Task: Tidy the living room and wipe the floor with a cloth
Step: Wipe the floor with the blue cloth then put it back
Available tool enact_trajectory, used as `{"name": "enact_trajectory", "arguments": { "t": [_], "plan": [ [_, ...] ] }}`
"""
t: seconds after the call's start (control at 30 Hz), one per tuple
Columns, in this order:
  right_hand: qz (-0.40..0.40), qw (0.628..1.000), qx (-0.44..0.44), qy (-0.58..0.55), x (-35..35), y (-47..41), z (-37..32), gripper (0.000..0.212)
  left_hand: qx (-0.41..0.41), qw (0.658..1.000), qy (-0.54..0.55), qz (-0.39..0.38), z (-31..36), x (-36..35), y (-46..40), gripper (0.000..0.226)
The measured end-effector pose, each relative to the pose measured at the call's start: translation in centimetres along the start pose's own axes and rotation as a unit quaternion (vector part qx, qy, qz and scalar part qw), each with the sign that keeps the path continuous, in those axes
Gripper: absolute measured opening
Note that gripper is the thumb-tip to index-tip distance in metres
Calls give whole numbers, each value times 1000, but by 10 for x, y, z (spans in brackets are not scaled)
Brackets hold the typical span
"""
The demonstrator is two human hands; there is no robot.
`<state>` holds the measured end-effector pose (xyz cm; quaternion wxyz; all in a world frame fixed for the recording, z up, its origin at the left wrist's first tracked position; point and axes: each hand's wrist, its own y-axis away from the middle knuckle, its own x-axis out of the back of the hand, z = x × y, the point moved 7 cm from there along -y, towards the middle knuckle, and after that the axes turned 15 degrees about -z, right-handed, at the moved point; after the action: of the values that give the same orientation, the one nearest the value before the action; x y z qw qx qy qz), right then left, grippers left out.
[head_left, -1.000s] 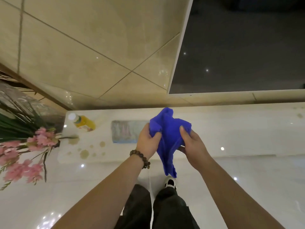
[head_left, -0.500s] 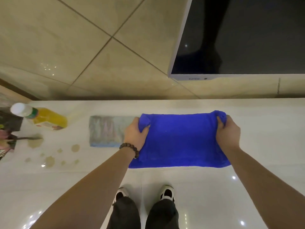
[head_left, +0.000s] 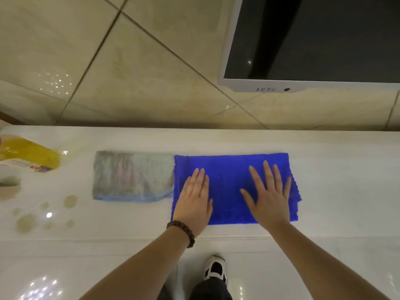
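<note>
A folded bright blue cloth (head_left: 229,176) lies flat on the white stone ledge (head_left: 346,180). My left hand (head_left: 194,200) rests palm down on the cloth's left part, fingers together and straight. My right hand (head_left: 270,195) presses flat on its right part with fingers spread. Neither hand grips anything. A folded grey and pale blue cloth (head_left: 132,176) lies directly left of the blue one, touching its edge.
A bottle of yellow liquid (head_left: 28,154) lies on its side at the ledge's left end, with brownish spill spots (head_left: 45,213) in front of it. A white-framed screen (head_left: 311,40) hangs on the tiled wall above. My shoe (head_left: 215,268) stands on the glossy floor below.
The blue cloth went from bunched in both hands to stretched out, and now lies flat on the ledge. Both hands let go of its corners and moved onto its top, palms down.
</note>
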<state>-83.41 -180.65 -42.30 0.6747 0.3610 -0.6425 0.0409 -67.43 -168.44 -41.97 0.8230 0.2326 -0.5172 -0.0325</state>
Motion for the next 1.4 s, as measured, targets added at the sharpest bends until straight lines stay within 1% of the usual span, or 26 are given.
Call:
{"name": "enact_trajectory", "arguments": {
  "t": [0.07,0.13,0.23,0.33,0.4,0.43,0.5,0.57,0.63,0.73,0.77,0.83,0.97,1.03,1.17,1.23,1.33,1.4],
  "plan": [
    [-33,999,-7,33,-22,-4,7,72,27,997,-42,-59,1,-24,-8,72],
    [-56,996,-31,55,-38,-3,25,75,43,993,-74,-79,2,-38,-13,72],
    [-69,994,-52,62,-45,-8,49,76,45,986,-109,-114,11,-46,-28,74],
    [-93,991,-61,69,-37,-20,58,77,49,985,-122,-111,18,-36,-41,76],
    [-103,991,-67,62,-31,-22,52,76,53,991,-93,-78,15,-28,-42,76],
    [-89,993,-67,48,-25,-20,44,75,57,995,-71,-50,10,-22,-41,77],
    [-22,999,-29,24,-10,-16,15,70,64,997,-40,3,-3,-9,-42,77],
    [16,999,43,23,-4,-22,-25,63,64,997,-38,-3,-13,-8,-48,76],
    [14,993,111,24,-9,-35,-65,61,68,996,-55,-23,-18,-14,-52,76],
    [-23,989,142,42,-19,-49,-90,67,92,993,-75,-2,-23,-19,-45,76],
    [-30,989,138,49,-19,-52,-84,72,99,993,-71,6,-26,-21,-42,77],
    [-35,992,109,58,-18,-53,-51,84,102,992,-68,14,-32,-25,-39,80],
    [-33,998,-22,40,-16,-38,59,97,111,992,-63,6,-33,-27,-40,81],
    [-44,997,-62,22,-21,-29,87,99,117,991,-68,4,-33,-27,-40,81],
    [-31,996,-82,-5,-26,-28,86,96,117,991,-59,-8,-32,-27,-41,82],
    [-25,996,-88,8,-25,-28,84,96,119,991,-65,-16,-31,-26,-42,82],
    [-51,993,-97,43,-22,-31,85,98,127,989,-69,-42,-31,-23,-42,82],
    [-85,990,-100,54,-18,-30,82,97,130,987,-70,-66,-28,-17,-42,81]
  ]
}}
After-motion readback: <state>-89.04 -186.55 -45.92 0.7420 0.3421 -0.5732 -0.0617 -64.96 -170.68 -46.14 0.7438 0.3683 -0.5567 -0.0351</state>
